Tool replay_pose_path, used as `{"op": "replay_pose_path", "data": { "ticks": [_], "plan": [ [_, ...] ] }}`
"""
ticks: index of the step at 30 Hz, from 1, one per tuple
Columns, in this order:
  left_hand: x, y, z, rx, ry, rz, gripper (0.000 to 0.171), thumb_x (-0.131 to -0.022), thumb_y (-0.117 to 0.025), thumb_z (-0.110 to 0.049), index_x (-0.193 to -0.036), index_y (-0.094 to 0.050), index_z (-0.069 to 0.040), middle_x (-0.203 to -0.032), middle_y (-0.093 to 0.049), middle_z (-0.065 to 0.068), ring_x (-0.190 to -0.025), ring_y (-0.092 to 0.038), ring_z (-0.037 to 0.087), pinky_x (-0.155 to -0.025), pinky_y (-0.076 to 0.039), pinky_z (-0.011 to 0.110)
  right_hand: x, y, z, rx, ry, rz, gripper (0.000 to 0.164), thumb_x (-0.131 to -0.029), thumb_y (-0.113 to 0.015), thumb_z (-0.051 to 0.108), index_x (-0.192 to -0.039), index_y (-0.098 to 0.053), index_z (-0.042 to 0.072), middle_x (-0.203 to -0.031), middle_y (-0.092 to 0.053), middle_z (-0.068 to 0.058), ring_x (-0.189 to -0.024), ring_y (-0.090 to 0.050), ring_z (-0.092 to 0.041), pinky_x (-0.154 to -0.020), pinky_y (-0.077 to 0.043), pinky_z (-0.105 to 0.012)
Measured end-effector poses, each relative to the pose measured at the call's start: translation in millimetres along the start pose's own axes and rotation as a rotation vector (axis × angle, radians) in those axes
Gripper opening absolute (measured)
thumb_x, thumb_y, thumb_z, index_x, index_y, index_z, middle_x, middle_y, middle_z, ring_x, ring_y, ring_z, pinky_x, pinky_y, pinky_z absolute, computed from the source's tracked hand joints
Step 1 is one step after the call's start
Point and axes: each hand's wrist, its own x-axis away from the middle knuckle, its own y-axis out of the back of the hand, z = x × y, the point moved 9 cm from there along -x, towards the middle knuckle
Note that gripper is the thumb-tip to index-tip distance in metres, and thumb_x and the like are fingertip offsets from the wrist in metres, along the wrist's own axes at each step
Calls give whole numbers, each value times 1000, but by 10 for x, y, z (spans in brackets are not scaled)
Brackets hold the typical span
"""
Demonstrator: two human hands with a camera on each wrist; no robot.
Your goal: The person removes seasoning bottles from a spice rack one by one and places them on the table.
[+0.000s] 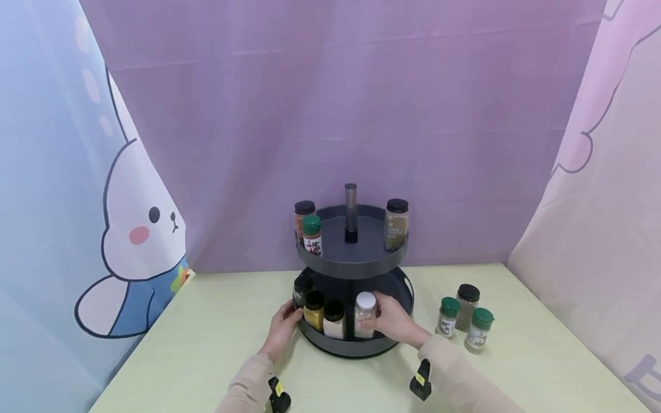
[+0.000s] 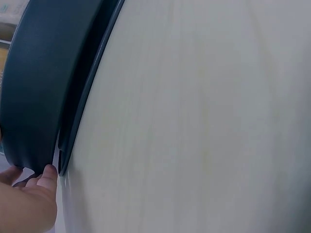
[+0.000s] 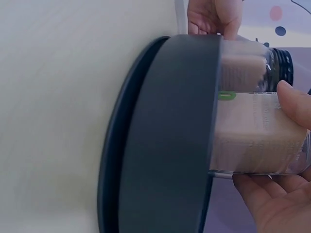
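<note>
Hands: left (image 1: 283,327) grips tray (image 1: 351,349); right (image 1: 395,322), jar (image 1: 364,317) (cap (image 1: 365,299) up; long axis vertical).

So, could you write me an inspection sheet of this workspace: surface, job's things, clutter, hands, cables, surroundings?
Surface: pale wood-grain table.
Job's things: dark two-tier round rack; upper tier shows three seasoning jars, lower tier four, including a white-capped jar.
Clutter: three loose jars right of the rack, two green-capped, one black-capped.
Hands: left hand grips the lower tier's edge; right hand holds the white-capped jar.
Cables: nothing seen.
Surroundings: purple cloth behind, blue rabbit-print cloth left, pink-and-cream cloth right.
</note>
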Motion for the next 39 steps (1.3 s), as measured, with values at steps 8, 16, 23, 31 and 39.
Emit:
{"op": "replay_pose_path", "data": {
  "ticks": [8,16,23,31,39],
  "plan": [
    [23,11,21,10,0,-1,56,-96,-48,-14,-138,-24,15,-140,-30,38,-127,-32,43,-107,-32,54,27,113,17,-14,-9,-27,49,-70,-78,18,-111,-57,1,-101,-65,-13,-91,-61,-25,-78,-55,-48],
    [18,5,1,-4,-7,-1,57,-96,-48,-15,-138,-24,14,-140,-30,37,-127,-32,43,-107,-31,54,67,234,21,-26,-48,-42,50,-71,-78,15,-112,-56,-1,-101,-64,-14,-90,-61,-25,-77,-55,-47],
    [22,-18,-11,-2,-9,5,57,-96,-48,-16,-138,-24,14,-141,-30,38,-128,-32,43,-107,-32,55,130,317,47,-33,-57,-43,50,-70,-78,12,-113,-55,-2,-103,-63,-15,-94,-60,-27,-81,-54,-50],
    [28,-14,-38,18,3,4,56,-96,-47,-13,-139,-24,14,-142,-28,36,-129,-31,42,-108,-31,53,208,433,10,-20,-73,-48,53,-71,-78,16,-115,-54,-1,-106,-64,-18,-98,-60,-31,-83,-54,-50],
    [51,-41,-37,20,-6,12,55,-97,-46,-13,-138,-23,15,-141,-28,38,-128,-31,44,-107,-31,55,323,576,-33,-34,-119,-66,56,-73,-76,16,-119,-52,-4,-112,-62,-21,-101,-59,-33,-84,-54,-50]
  ]
}}
